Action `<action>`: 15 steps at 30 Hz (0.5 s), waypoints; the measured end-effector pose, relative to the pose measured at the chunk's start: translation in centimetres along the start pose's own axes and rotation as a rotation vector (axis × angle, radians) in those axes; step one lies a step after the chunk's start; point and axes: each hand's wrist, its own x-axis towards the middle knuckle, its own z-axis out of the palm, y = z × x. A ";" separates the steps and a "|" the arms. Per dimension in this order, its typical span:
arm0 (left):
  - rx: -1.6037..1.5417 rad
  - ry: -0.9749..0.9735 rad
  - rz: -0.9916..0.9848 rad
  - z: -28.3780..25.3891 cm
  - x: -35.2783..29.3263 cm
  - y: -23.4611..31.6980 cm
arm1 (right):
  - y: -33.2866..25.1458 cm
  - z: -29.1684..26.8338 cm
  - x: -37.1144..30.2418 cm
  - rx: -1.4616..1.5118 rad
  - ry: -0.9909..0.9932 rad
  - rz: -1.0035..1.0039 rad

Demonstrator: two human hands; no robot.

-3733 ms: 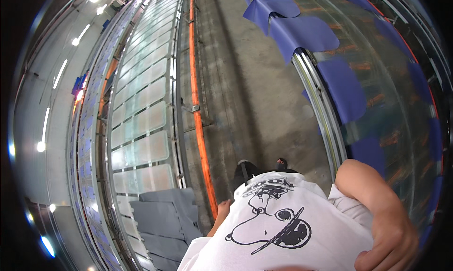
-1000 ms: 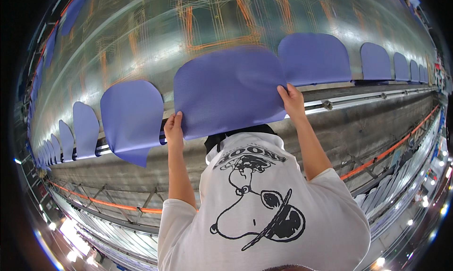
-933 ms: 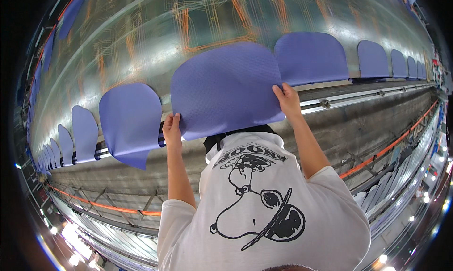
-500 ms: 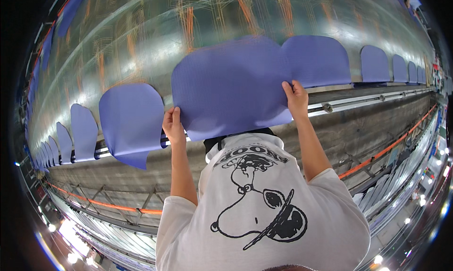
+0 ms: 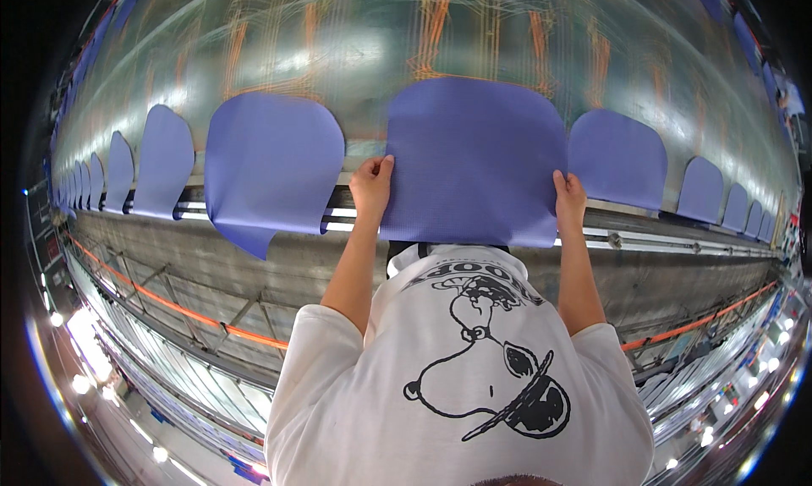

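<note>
A purple sheet piece (image 5: 475, 160) with rounded far corners and a fine ribbed surface lies in front of me. It rests on the shiny greenish table (image 5: 364, 71), its near end hanging over the edge by my body. My left hand (image 5: 372, 186) pinches its left edge. On the opposite edge my right hand (image 5: 571, 200) grips it between thumb and fingers. Its far edge lies close to orange lines marked on the table. Beside it lie a left purple piece (image 5: 272, 160), its near corner drooping, and a right purple piece (image 5: 619, 160), very close to its edge.
More purple pieces (image 5: 165, 160) line the table edge on both sides. Metal rails (image 5: 643, 241) run along that edge. Below, a grey strip (image 5: 338, 266) and an orange bar (image 5: 178, 304) cross behind my arms.
Both hands have drawn the sheet leftward along the table, off the right piece it overlapped. It now sits straighter against the orange lines. My view has shifted too.
</note>
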 end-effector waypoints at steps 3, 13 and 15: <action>0.007 0.031 0.024 -0.1 -0.2 0.4 | -0.8 0.5 -0.7 0.076 0.020 0.000; 0.015 0.079 0.039 -0.2 0.7 0.4 | 0.8 1.2 0.3 0.048 0.046 -0.002; 0.011 0.076 0.060 -0.3 0.8 0.6 | 0.6 1.0 0.3 0.040 0.027 0.009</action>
